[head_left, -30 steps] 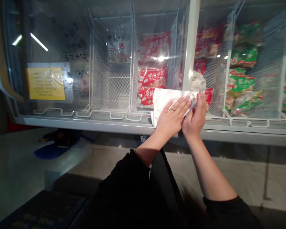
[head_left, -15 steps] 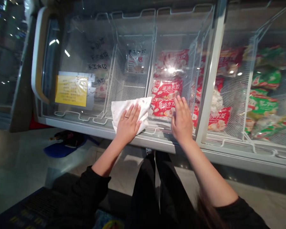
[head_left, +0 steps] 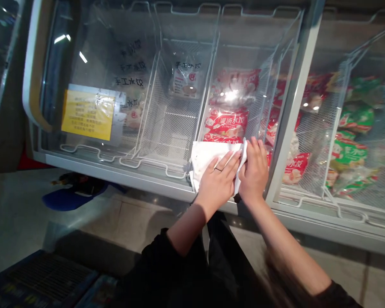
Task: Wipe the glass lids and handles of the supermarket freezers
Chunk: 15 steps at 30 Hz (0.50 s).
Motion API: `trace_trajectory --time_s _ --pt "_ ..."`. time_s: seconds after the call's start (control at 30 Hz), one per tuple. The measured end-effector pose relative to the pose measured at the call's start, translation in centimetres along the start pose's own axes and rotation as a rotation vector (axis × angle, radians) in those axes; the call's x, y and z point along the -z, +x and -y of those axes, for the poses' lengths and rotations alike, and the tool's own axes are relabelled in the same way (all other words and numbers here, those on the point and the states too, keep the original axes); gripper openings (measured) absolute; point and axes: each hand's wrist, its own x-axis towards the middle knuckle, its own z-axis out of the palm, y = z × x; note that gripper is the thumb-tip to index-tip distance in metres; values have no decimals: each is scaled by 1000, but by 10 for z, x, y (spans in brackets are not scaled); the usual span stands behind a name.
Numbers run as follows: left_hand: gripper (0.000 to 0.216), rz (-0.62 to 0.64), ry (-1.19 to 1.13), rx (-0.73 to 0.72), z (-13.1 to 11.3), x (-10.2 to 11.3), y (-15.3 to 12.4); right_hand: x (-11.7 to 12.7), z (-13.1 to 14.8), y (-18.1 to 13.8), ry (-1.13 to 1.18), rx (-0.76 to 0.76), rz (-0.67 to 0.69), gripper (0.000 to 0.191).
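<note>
We have both hands on the front part of a chest freezer, where a white cloth [head_left: 201,159], folded and marked with a few dark specks, lies on the glass lid [head_left: 90,70] close to the front rim [head_left: 115,172]. Our left hand [head_left: 218,182], a thin dark ring on one finger, rests palm down on the cloth, its fingers stretched out and side by side. Our right hand [head_left: 254,171] is just beside it, fingers extended and held together, set along the cloth's right edge, which turns up against it. The two hands nearly meet at the thumb side. Under the glass, behind the cloth, we see red dumpling bags [head_left: 227,122] stacked in a white wire basket [head_left: 208,92], the nearest of them partly covered from our view. In the next compartment to the left sits a clear packet [head_left: 184,81] with black handwriting, and farther left a yellow notice [head_left: 88,114] shows at the lid. Beyond the grey divider [head_left: 293,107], to our right, are green bags [head_left: 351,152]. Below, a blue object [head_left: 62,201] lies on the floor [head_left: 137,205].
</note>
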Motion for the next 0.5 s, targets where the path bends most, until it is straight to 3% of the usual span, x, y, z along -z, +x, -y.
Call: trace_trajectory --time_s 0.13,0.23,0.4,0.5 --pt "62 14 12 21 32 8 -20 2 7 0 -137 33 74 67" --pt "62 43 13 60 66 15 -38 1 27 5 -214 91 156 64" --pt "68 59 19 102 153 28 -70 -21 76 28 -244 64 235 63" --pt "76 12 21 128 201 34 -85 -38 91 43 -261 -11 221 63"
